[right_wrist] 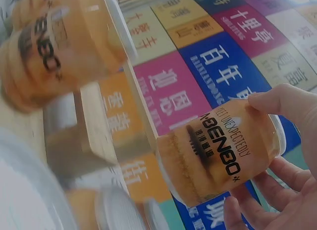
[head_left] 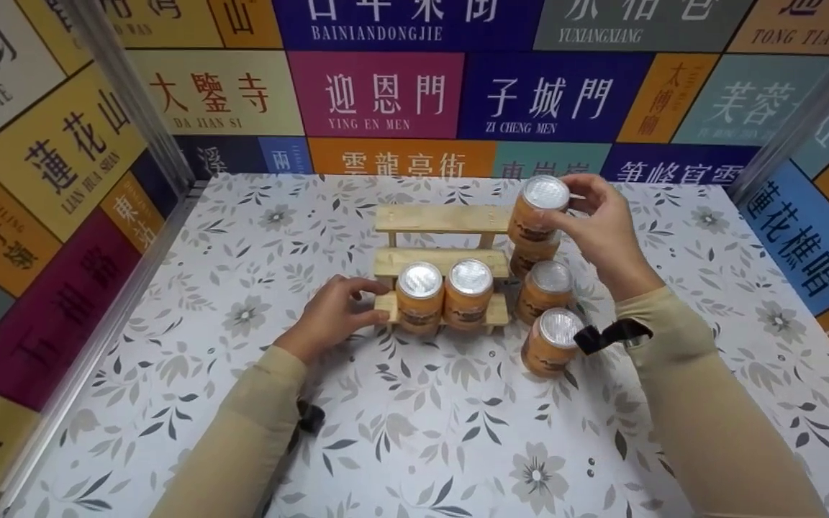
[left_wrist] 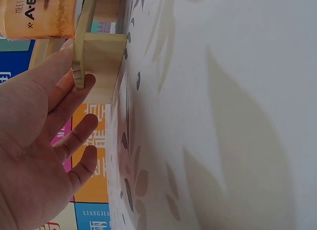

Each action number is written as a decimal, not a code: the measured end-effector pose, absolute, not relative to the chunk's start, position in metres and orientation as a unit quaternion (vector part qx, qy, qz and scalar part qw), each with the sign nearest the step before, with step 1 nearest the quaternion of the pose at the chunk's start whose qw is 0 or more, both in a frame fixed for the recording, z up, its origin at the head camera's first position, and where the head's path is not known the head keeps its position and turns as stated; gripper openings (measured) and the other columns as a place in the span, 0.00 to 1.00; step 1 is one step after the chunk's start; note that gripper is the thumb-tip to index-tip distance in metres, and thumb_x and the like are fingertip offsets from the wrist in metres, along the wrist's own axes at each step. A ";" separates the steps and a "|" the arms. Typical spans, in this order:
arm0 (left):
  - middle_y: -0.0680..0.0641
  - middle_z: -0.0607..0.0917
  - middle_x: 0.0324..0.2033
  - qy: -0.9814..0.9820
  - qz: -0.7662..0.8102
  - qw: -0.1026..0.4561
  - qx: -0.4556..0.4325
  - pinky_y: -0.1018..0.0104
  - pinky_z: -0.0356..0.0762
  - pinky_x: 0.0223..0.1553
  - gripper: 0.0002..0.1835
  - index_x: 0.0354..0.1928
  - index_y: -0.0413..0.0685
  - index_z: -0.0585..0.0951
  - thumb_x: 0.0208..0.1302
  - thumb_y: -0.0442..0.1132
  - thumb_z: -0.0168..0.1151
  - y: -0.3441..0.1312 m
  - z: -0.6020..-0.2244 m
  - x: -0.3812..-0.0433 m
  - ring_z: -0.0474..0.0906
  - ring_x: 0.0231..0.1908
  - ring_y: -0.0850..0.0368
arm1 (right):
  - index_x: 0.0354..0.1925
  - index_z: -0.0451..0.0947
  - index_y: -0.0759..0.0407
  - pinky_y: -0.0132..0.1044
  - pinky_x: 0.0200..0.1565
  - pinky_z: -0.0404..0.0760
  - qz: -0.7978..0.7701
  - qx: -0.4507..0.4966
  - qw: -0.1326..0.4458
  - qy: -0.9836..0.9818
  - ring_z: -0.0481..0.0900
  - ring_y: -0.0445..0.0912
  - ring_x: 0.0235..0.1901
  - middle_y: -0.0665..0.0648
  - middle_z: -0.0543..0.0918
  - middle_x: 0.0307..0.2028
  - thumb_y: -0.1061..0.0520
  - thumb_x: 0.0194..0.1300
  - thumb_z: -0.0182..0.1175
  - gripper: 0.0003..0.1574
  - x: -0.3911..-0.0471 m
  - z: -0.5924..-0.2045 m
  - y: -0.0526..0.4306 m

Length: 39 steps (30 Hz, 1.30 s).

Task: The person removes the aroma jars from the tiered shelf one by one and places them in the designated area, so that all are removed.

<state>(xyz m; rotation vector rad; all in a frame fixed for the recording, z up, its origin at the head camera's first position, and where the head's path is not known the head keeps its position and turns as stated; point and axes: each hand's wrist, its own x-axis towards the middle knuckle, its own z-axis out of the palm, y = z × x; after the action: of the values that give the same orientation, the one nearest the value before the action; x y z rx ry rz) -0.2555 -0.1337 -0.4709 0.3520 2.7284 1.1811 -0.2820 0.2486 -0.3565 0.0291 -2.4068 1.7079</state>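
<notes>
My right hand (head_left: 605,230) grips an orange-labelled can (head_left: 533,216) by its upper part, between thumb and fingers. In the right wrist view this can (right_wrist: 218,153) is clear of other cans, with black lettering facing out. A three-step wooden rack (head_left: 429,218) stands on the table. On its lowest step two matching cans, a left one (head_left: 419,298) and a right one (head_left: 468,296), stand side by side. My left hand (head_left: 339,313) pinches the left end of that step, thumb above and forefinger beneath the plank (left_wrist: 79,62).
Right of the rack, more such cans stand in a row: one (head_left: 529,260) partly hidden below the held can, a middle one (head_left: 544,291) and a near one (head_left: 547,345). Flowered cloth (head_left: 414,446) covers the table. Sign-patterned panels (head_left: 378,93) wall it at back and sides.
</notes>
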 end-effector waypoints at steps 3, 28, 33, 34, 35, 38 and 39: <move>0.48 0.82 0.53 0.910 0.390 0.073 0.121 0.51 0.76 0.59 0.23 0.57 0.62 0.85 0.60 0.51 0.77 -0.134 -0.472 -0.255 0.77 0.56 0.49 | 0.62 0.74 0.51 0.39 0.56 0.75 0.571 -0.004 0.103 -0.814 0.76 0.42 0.57 0.48 0.80 0.57 0.52 0.59 0.77 0.36 -0.281 -0.358 0.266; 0.49 0.81 0.53 0.907 0.400 0.079 0.105 0.52 0.75 0.59 0.22 0.57 0.65 0.85 0.60 0.50 0.77 -0.136 -0.473 -0.254 0.76 0.56 0.50 | 0.66 0.69 0.48 0.32 0.55 0.76 0.547 -0.083 0.076 -0.829 0.74 0.42 0.63 0.44 0.76 0.59 0.48 0.64 0.73 0.37 -0.301 -0.409 0.337; 0.48 0.82 0.53 0.907 0.397 0.073 0.118 0.50 0.76 0.59 0.22 0.57 0.65 0.85 0.60 0.51 0.77 -0.135 -0.473 -0.255 0.77 0.56 0.49 | 0.68 0.67 0.53 0.35 0.57 0.75 0.519 -0.073 0.051 -0.850 0.73 0.47 0.65 0.49 0.75 0.62 0.49 0.66 0.71 0.38 -0.304 -0.422 0.344; 0.48 0.82 0.53 0.908 0.396 0.071 0.120 0.50 0.76 0.58 0.22 0.57 0.64 0.85 0.60 0.51 0.77 -0.135 -0.473 -0.255 0.77 0.56 0.49 | 0.69 0.67 0.54 0.35 0.57 0.75 0.514 -0.067 0.047 -0.854 0.73 0.48 0.66 0.51 0.75 0.63 0.50 0.66 0.71 0.38 -0.304 -0.424 0.345; 0.49 0.83 0.53 0.908 0.395 0.070 0.122 0.51 0.76 0.58 0.22 0.57 0.64 0.85 0.60 0.51 0.77 -0.135 -0.473 -0.256 0.77 0.56 0.49 | 0.69 0.67 0.55 0.35 0.57 0.76 0.510 -0.062 0.042 -0.857 0.73 0.49 0.66 0.52 0.75 0.64 0.50 0.66 0.70 0.38 -0.305 -0.426 0.346; 0.49 0.83 0.53 0.908 0.393 0.068 0.127 0.51 0.76 0.59 0.22 0.57 0.62 0.86 0.61 0.50 0.77 -0.135 -0.473 -0.256 0.77 0.55 0.49 | 0.69 0.67 0.57 0.32 0.56 0.77 0.500 -0.052 0.029 -0.864 0.72 0.52 0.68 0.56 0.73 0.65 0.51 0.66 0.70 0.39 -0.306 -0.431 0.349; 0.49 0.83 0.53 0.907 0.395 0.069 0.127 0.51 0.76 0.59 0.22 0.57 0.62 0.86 0.61 0.50 0.77 -0.134 -0.473 -0.256 0.77 0.55 0.49 | 0.70 0.66 0.57 0.31 0.56 0.77 0.497 -0.051 0.024 -0.866 0.72 0.52 0.68 0.56 0.73 0.66 0.51 0.66 0.70 0.39 -0.307 -0.433 0.349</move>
<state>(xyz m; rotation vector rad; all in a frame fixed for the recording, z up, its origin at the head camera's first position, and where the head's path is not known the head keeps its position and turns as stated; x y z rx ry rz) -0.2563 -0.1342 -0.4729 0.3824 2.7322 1.1889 -0.3068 0.3492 -0.4326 -0.1568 -2.6786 1.5379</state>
